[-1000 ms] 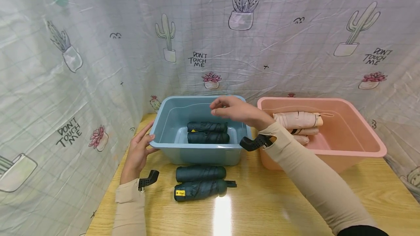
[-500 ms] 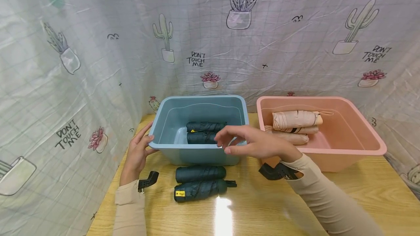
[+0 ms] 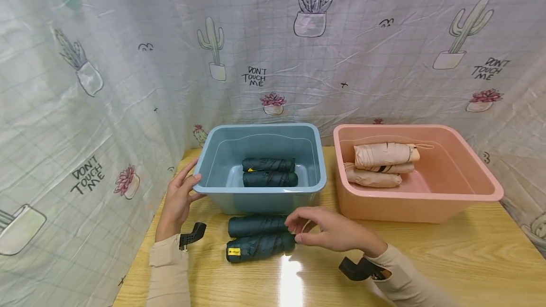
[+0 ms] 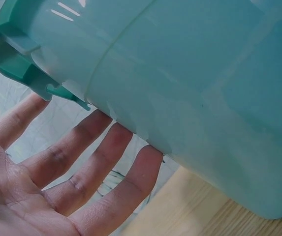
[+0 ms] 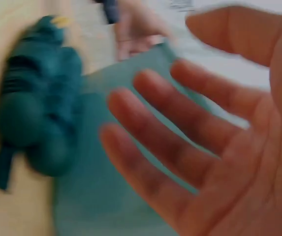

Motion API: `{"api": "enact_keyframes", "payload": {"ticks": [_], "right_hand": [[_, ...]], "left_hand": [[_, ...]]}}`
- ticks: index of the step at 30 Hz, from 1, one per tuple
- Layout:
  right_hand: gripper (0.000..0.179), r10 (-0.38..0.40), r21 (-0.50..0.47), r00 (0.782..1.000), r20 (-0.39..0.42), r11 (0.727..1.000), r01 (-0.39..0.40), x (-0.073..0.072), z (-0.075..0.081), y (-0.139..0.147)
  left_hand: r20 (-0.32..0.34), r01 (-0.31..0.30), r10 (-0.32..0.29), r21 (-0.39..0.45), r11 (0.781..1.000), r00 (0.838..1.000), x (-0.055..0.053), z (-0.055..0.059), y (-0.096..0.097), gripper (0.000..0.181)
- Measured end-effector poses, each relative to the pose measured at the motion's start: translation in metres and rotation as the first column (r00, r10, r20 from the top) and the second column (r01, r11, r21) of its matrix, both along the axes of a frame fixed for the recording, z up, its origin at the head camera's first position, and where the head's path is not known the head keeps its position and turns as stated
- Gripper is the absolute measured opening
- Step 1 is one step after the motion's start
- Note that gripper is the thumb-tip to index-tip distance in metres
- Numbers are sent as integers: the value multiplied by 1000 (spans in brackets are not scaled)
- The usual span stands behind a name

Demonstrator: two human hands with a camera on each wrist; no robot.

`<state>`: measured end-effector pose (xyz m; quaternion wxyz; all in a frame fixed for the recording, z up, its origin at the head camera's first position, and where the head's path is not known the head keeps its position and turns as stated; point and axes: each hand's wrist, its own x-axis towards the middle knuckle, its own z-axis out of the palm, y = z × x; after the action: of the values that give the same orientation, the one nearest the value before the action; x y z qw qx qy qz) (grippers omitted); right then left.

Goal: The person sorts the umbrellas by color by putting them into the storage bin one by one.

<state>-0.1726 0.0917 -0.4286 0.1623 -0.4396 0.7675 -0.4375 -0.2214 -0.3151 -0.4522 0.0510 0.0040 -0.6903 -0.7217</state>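
In the head view my left hand (image 3: 176, 200) holds the left side of a blue plastic bin (image 3: 260, 203), thumb at the rim and fingertips (image 4: 148, 155) against the outer wall. Two folded dark green umbrellas lie inside, the nearer umbrella (image 3: 268, 179) in front of the other (image 3: 268, 164). On the wood table before the bin lie two more, a back umbrella (image 3: 256, 226) and a front umbrella (image 3: 258, 248) with a yellow label. Over their right ends hovers my right hand (image 3: 334, 230), fingers loosely bent, nothing held. The right wrist view is blurred, with these umbrellas (image 5: 27, 113) beyond the fingers.
To the right stands a pink plastic bin (image 3: 414, 207). Several folded beige umbrellas lie in its left part, one umbrella (image 3: 384, 155) on top. A printed cactus curtain (image 3: 273, 51) hangs behind both bins and along the left of the table (image 3: 239, 288).
My right hand has moved from above the blue bin toward me, down to the right ends of the two umbrellas on the table. The left hand stays at the bin's side.
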Motion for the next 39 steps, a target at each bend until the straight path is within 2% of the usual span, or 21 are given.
{"api": "enact_keyframes", "payload": {"ticks": [6,9,13,20,24,28,32,39], "right_hand": [[27,-121,64,992,42,991,118,1,-42,-9],[26,-188,87,982,-5,978,187,0,-57,-13],[25,-250,108,962,-109,959,261,1,-70,-19],[30,-331,215,917,-222,901,377,9,-76,-29],[39,-329,264,900,-287,875,405,12,-76,-34],[43,-305,287,885,-353,865,413,15,-78,-38],[42,-302,284,884,-356,866,410,15,-79,-39],[41,-310,244,917,-251,896,370,14,-80,-37]], "left_hand": [[7,-6,6,-13,1000,1000,1,1,0,59],[8,-9,9,-16,1000,1000,1,1,0,59],[9,-8,9,-18,1000,1000,1,2,1,58],[3,-3,3,-15,1000,1000,1,1,1,57],[5,-5,6,-11,1000,1000,1,0,0,57],[12,-5,6,-13,1000,1000,1,1,0,57],[14,-10,10,-16,1000,1000,0,1,0,57],[24,-11,12,-16,1000,1000,0,2,-1,57]]}}
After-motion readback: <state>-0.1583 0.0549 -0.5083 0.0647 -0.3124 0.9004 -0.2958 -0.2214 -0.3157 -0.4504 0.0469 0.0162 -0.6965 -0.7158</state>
